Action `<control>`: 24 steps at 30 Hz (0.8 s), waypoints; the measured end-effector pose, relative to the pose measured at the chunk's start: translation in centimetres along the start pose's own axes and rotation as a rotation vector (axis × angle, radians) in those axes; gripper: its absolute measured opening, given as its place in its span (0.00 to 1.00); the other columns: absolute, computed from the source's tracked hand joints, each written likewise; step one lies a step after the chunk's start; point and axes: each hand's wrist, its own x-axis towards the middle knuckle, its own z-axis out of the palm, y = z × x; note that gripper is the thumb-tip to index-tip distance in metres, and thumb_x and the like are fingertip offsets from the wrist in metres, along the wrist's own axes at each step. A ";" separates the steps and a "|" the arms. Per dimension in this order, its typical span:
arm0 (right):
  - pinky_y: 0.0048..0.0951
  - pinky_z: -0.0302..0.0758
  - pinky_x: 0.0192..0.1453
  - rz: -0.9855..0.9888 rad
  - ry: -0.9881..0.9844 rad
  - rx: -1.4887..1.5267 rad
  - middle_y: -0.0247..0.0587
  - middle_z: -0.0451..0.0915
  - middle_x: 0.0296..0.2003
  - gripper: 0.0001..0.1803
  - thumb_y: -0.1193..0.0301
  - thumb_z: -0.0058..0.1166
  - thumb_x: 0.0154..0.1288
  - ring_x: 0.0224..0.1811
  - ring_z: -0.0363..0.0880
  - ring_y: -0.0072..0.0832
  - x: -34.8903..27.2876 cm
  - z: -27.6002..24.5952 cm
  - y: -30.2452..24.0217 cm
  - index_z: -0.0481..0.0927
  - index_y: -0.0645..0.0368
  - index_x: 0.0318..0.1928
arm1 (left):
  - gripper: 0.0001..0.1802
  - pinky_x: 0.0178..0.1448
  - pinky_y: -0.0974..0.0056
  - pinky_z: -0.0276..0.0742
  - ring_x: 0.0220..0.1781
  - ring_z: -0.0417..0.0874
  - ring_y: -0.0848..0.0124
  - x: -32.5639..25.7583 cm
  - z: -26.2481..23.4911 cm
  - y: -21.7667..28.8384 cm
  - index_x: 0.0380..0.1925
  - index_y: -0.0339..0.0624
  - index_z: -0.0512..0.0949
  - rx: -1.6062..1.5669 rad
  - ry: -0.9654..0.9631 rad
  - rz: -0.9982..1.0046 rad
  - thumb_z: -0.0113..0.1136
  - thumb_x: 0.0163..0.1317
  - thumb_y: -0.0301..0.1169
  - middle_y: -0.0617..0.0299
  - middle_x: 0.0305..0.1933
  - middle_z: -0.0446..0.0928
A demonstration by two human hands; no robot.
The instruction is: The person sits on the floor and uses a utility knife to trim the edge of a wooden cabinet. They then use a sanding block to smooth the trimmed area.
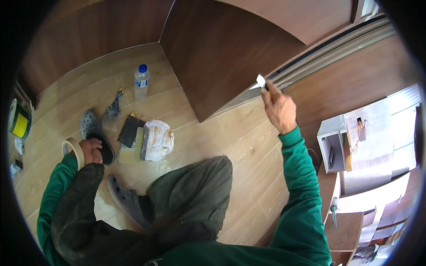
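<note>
My right hand (282, 111) is stretched out toward the lower edge of a brown wood panel (222, 53). It is closed round a small putty knife, whose bright flat blade (261, 80) sticks out past the fingers beside the metal track (284, 80). My left hand (91, 151) rests at my ankle above a grey clog (105, 150), fingers lying loosely with nothing visible in them. A roll of masking tape (73, 151) hangs round my left wrist. Near that hand lie a crumpled white cloth (158, 140), a dark flat pad (132, 131) and a paintbrush (112, 111).
A water bottle with a blue cap (141, 82) stands on the wood-look floor (248, 177). At the far left is a green tub with a yellow label (20, 119). To the right are a white cabinet box (333, 144) and loose wires (358, 131). My bent legs occupy the near floor.
</note>
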 end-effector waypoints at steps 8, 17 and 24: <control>0.50 0.80 0.37 0.007 -0.074 -0.009 0.52 0.84 0.29 0.23 0.52 0.52 0.74 0.33 0.85 0.52 -1.9 5.2 0.1 0.79 0.47 0.62 | 0.41 0.73 0.48 0.70 0.70 0.74 0.47 -1.0 -2.1 3.7 0.51 0.35 0.84 0.171 0.028 -0.033 0.79 0.37 0.50 0.42 0.63 0.78; 0.52 0.79 0.33 -0.032 -0.222 0.058 0.52 0.84 0.26 0.23 0.52 0.53 0.74 0.29 0.84 0.53 -4.9 11.7 -0.9 0.78 0.46 0.63 | 0.38 0.75 0.52 0.69 0.71 0.74 0.48 -0.7 -2.3 3.8 0.51 0.35 0.84 0.194 -0.010 -0.086 0.79 0.40 0.47 0.41 0.65 0.77; 0.35 0.72 0.24 0.215 -0.371 1.040 0.46 0.76 0.21 0.23 0.53 0.51 0.77 0.18 0.76 0.33 -11.4 10.4 -5.7 0.76 0.58 0.59 | 0.40 0.75 0.51 0.68 0.71 0.73 0.49 -1.5 -3.2 6.3 0.53 0.35 0.83 0.187 -0.027 -0.137 0.79 0.39 0.48 0.42 0.66 0.75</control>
